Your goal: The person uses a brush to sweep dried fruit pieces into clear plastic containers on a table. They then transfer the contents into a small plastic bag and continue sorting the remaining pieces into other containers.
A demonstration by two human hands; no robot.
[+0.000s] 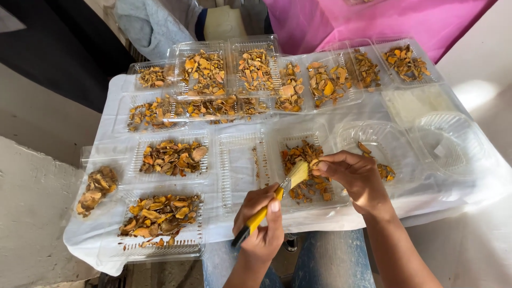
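Observation:
My left hand [260, 217] grips a small paintbrush [277, 195] with a yellow and black handle and pale bristles. The bristles touch a small dried orange-brown slice [314, 163] pinched in the fingertips of my right hand [354, 176]. Both hands hover over a clear plastic tray [338, 198] that holds more dried orange slices [304, 154]. Just left of it lies a nearly bare clear tray [240, 170] with a few crumbs.
Several clear trays of dried orange slices [170, 157] cover a white sheet [109, 101] on a low surface. A loose pile of slices [96, 186] lies at the left edge. Round clear containers [448, 141] sit at right. Pink cloth [373, 18] lies beyond; my jeans-clad knees [330, 261] are below.

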